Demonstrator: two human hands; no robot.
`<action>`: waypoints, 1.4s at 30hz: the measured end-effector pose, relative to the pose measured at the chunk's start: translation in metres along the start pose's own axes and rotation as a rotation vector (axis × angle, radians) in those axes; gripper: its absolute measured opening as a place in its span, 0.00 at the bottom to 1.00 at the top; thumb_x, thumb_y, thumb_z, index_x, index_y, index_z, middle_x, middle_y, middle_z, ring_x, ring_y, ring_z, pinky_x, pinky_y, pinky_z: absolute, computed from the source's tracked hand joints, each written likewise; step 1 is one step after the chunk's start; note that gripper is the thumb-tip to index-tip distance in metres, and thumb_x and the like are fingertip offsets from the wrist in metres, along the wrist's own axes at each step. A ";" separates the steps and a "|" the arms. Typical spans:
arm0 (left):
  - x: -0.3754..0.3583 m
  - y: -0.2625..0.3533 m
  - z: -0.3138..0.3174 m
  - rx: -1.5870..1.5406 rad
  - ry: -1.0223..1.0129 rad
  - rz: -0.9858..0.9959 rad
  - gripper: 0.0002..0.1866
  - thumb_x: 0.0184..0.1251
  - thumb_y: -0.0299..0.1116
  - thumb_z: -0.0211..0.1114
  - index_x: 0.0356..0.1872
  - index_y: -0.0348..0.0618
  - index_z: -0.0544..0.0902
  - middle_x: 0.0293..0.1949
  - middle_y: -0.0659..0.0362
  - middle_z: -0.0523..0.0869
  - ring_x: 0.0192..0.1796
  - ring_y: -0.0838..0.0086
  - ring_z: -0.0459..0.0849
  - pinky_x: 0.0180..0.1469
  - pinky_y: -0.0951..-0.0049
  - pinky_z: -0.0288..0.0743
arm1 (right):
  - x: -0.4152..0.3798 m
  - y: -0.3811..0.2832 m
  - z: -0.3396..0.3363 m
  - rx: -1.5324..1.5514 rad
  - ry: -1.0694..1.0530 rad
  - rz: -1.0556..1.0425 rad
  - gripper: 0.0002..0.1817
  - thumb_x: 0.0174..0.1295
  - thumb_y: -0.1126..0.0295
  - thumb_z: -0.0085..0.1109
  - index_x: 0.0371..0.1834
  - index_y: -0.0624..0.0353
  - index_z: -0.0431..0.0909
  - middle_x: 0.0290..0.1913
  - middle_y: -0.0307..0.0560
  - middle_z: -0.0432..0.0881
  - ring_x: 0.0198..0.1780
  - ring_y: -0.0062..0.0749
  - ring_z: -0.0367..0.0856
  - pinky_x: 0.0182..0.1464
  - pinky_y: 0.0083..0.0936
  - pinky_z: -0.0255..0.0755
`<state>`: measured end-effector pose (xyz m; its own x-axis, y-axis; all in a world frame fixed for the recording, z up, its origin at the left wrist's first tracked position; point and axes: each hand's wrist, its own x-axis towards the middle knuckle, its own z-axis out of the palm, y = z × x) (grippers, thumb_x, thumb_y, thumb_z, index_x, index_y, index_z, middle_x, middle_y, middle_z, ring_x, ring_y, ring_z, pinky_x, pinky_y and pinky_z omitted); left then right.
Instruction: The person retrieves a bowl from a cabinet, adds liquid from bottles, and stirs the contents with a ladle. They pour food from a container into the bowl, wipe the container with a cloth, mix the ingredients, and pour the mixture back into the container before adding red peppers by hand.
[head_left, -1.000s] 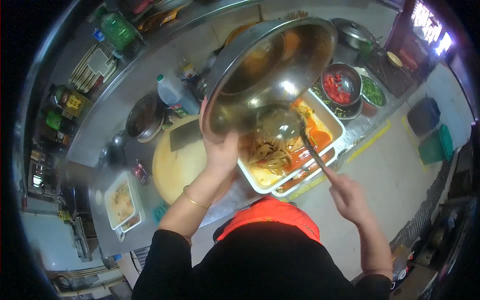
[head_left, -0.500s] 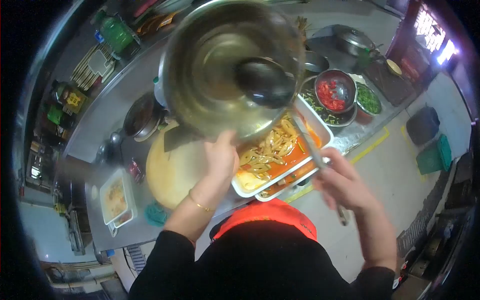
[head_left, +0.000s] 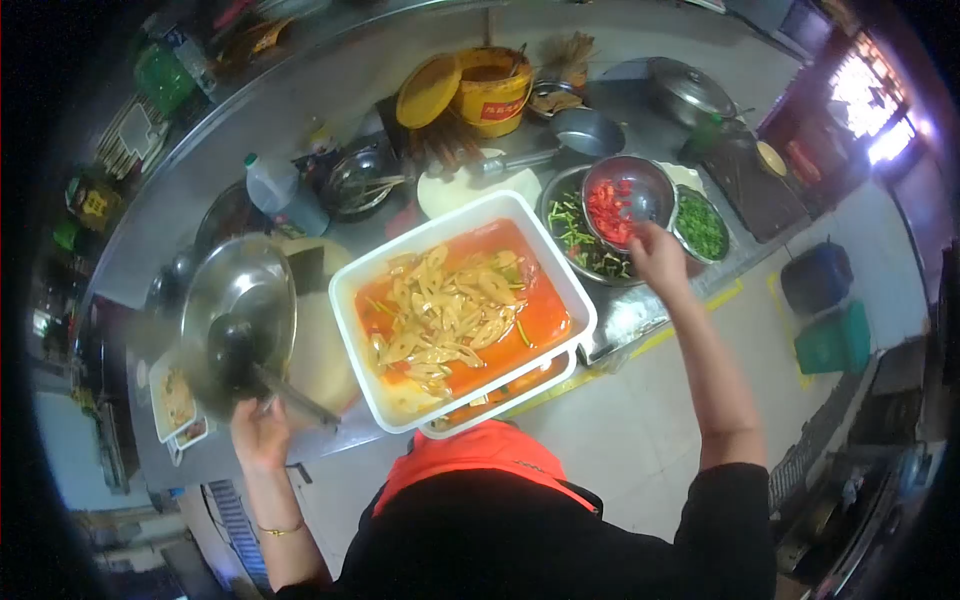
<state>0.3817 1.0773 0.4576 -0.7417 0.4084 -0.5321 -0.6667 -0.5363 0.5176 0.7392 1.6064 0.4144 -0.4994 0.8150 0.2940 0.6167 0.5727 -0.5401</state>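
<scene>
My left hand (head_left: pixel 262 435) is closed on the near rim of a large metal basin (head_left: pixel 270 275), which is tilted at the left. A ladle with a dark bowl (head_left: pixel 232 345) rests in the basin, its handle (head_left: pixel 305 400) sticking out to the right. My right hand (head_left: pixel 658 258) is closed at the near rim of a small metal bowl (head_left: pixel 650 185) of chopped red pepper (head_left: pixel 607 208); the fingertips are partly hidden. Between my hands stands a white tray (head_left: pixel 352 375) with sliced pale pieces (head_left: pixel 440 310) in red oily broth.
Under the small bowl sits a larger bowl of cut green vegetables (head_left: pixel 572 225), beside chopped greens (head_left: pixel 700 225). A second tray (head_left: pixel 560 385) lies under the white one. Farther back are a yellow bucket (head_left: pixel 490 95), a saucepan (head_left: pixel 590 133), a lidded pot (head_left: pixel 690 92) and a bottle (head_left: pixel 285 195).
The basin has moved from above the tray to the left and down. The ladle has left my right hand and lies in the basin. My right hand has moved to the red pepper bowl.
</scene>
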 end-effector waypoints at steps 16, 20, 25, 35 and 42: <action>0.024 -0.046 -0.093 -0.008 0.184 0.059 0.17 0.71 0.42 0.58 0.54 0.43 0.75 0.61 0.52 0.76 0.64 0.61 0.74 0.64 0.58 0.71 | 0.084 0.021 0.076 -0.370 0.008 -0.227 0.18 0.59 0.62 0.60 0.52 0.52 0.78 0.47 0.53 0.82 0.48 0.49 0.81 0.47 0.42 0.75; 0.009 -0.044 -0.223 0.041 0.262 0.026 0.15 0.69 0.39 0.59 0.52 0.43 0.76 0.59 0.53 0.77 0.62 0.63 0.76 0.67 0.58 0.69 | 0.048 -0.005 0.062 -0.242 -0.374 -0.185 0.19 0.60 0.62 0.58 0.55 0.48 0.77 0.40 0.54 0.83 0.40 0.49 0.84 0.42 0.41 0.77; -0.029 -0.089 -0.230 0.141 0.690 -0.037 0.24 0.67 0.41 0.60 0.60 0.41 0.71 0.61 0.56 0.74 0.63 0.63 0.74 0.64 0.60 0.70 | 0.038 -0.014 0.072 -0.586 -0.601 -0.304 0.25 0.62 0.64 0.54 0.65 0.43 0.71 0.48 0.54 0.79 0.48 0.53 0.80 0.48 0.44 0.77; -0.043 -0.122 -0.310 0.230 0.799 -0.047 0.23 0.69 0.37 0.55 0.64 0.46 0.68 0.57 0.54 0.74 0.60 0.54 0.74 0.58 0.52 0.73 | 0.049 0.066 0.105 -0.399 -0.639 -0.207 0.28 0.51 0.68 0.65 0.58 0.53 0.70 0.44 0.64 0.80 0.48 0.57 0.80 0.50 0.48 0.74; -0.055 -0.118 -0.293 0.337 0.860 -0.062 0.22 0.70 0.35 0.55 0.64 0.46 0.69 0.57 0.52 0.76 0.55 0.55 0.79 0.52 0.52 0.79 | 0.037 0.036 0.079 -0.297 -0.288 -0.205 0.13 0.57 0.71 0.59 0.45 0.63 0.79 0.41 0.58 0.82 0.46 0.55 0.81 0.48 0.42 0.73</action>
<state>0.5230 0.9019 0.2292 -0.4836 -0.3318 -0.8099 -0.7896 -0.2340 0.5673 0.6946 1.6498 0.3437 -0.7520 0.6485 0.1179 0.6141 0.7543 -0.2324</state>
